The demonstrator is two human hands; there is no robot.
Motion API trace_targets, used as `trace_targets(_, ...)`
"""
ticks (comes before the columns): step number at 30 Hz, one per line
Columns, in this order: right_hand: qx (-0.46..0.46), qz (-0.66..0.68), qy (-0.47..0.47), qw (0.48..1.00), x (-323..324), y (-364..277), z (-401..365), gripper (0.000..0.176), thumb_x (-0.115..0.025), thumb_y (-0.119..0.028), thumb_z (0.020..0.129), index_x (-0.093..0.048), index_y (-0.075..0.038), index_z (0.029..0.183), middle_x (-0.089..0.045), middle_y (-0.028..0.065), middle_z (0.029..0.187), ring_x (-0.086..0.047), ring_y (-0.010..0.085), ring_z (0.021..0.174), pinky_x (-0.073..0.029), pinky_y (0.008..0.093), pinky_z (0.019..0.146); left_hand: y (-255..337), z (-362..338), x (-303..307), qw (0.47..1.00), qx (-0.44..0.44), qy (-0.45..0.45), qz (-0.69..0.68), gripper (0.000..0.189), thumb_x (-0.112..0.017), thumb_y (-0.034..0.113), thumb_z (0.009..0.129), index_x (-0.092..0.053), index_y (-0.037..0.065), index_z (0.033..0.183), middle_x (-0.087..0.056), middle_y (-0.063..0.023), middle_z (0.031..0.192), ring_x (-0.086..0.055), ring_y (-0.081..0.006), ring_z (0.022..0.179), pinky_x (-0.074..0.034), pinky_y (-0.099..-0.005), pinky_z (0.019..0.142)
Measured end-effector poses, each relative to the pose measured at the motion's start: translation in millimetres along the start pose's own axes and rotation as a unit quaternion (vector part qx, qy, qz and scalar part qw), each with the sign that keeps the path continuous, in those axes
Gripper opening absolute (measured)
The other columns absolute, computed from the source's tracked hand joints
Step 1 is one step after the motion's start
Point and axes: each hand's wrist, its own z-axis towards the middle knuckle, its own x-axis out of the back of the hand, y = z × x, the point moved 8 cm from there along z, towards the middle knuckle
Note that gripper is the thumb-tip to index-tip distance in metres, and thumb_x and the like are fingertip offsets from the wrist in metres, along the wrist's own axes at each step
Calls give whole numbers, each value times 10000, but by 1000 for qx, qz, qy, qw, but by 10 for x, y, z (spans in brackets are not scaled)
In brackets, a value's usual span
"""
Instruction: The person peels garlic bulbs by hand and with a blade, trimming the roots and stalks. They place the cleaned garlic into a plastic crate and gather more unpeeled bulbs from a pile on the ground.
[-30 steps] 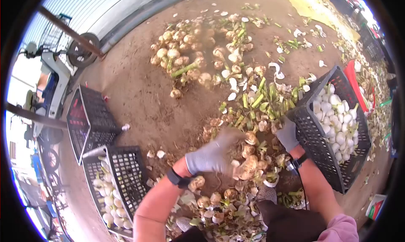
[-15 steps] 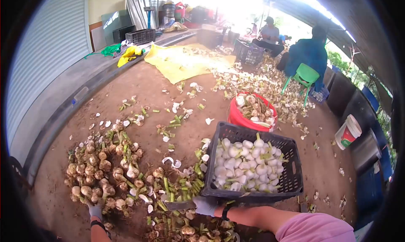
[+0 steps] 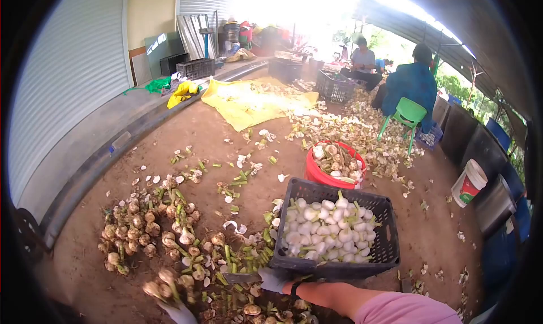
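My left hand (image 3: 179, 312), gloved and smeared by motion, is closed on a small bunch of untrimmed garlic (image 3: 163, 289) at the bottom edge. My right hand (image 3: 272, 280), also gloved, grips a knife (image 3: 242, 277) whose dark blade points left over cut green stalks (image 3: 249, 259). A heap of soil-covered garlic bulbs (image 3: 133, 228) with stalks lies on the ground to the left. Just beyond my right hand stands a black plastic crate (image 3: 391, 233) holding many white, peeled-looking garlic bulbs (image 3: 328, 228).
Behind the crate stands a red bucket (image 3: 310, 171) of garlic. A yellow sheet (image 3: 226, 106) and scattered peelings (image 3: 356, 126) cover ground farther back. One person (image 3: 410, 86) sits on a green chair (image 3: 408, 113); another (image 3: 362, 58) sits beyond. A white bucket (image 3: 469, 182) is at right.
My left hand has come from the heap toward me and to the right, carrying a bunch of garlic. My right hand stays by the crate with the knife. The view has shifted slightly.
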Motion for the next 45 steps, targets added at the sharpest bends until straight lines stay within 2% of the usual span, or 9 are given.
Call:
trace_targets(2,-21,-4,-31,999,-3,19,-21,173,-582,-173,771,-572,-85,919,-637,157,891,-634,366,844,-481,482,705,624,-647,471,979,22,-182,85,807,-446,416,985,-80,-86,1499,-170,-293,1550,-235,-381,1434,-228,-400,1168)
trace_targets(5,5,-11,11,1000,18,12,-44,169,-583,-175,770,-574,-89,914,-641,156,864,-637,374,824,-482,491,696,755,-1153,885,977,2,-169,128,822,-625,145,747,-276,-115,1444,-414,-356,1384,-443,-469,1258,-372,-456,1057)
trace_targets(8,17,6,16,1000,80,-14,-70,149,-588,-178,762,-579,-103,890,-650,139,861,-639,373,808,-484,495,681,857,-1238,1153,937,76,-254,229,770,-635,495,848,-396,65,1440,-480,-200,1411,-382,-454,1314,-272,-467,1143)
trace_targets(11,2,39,-8,999,111,-19,-74,172,-609,-167,752,-582,-86,902,-650,162,852,-636,383,812,-476,495,685,297,-844,1034,958,38,-205,195,823,-541,488,855,-357,-110,1389,-466,-331,1350,-455,-456,1248,-367,-479,1074)
trace_targets(17,-10,84,0,996,210,-163,-214,190,-639,-162,736,-582,-67,890,-647,166,812,-634,381,803,-467,481,680,-1247,-185,-258,778,378,-279,-418,696,-672,48,832,-321,10,1432,-592,-182,1163,-632,-302,939,-543,-425,830)
trace_targets(26,-19,148,-82,985,142,-445,-400,289,-661,-274,814,-615,-35,971,-656,198,803,-650,370,796,-468,445,698,1,-367,237,970,62,-217,88,716,-779,105,617,-519,120,1284,-562,-194,1209,-598,-377,1027,-485,-445,873)
trace_targets(32,-1,209,-59,976,310,-468,-532,320,-682,-305,828,-625,-31,984,-656,211,768,-664,367,786,-471,437,689,995,-978,103,784,-253,-388,413,592,-719,64,695,-556,202,1247,-526,-182,1242,-499,-435,1170,-390,-480,1009)
trace_targets(38,-55,209,-128,968,168,-371,-571,425,-631,-419,864,-633,-50,1076,-664,210,784,-670,349,767,-482,417,701,291,-752,149,933,31,-316,171,657,-788,194,686,-524,59,1272,-557,-202,1229,-542,-417,1134,-480,-431,925)
trace_targets(45,-82,207,-56,973,236,-290,-672,343,-583,-152,863,-599,-20,1179,-687,174,909,-637,239,775,-507,402,710,577,-737,262,956,-54,-215,-194,664,-657,-33,782,-398,25,1392,-587,-109,1186,-590,-199,1061,-512,-320,900)
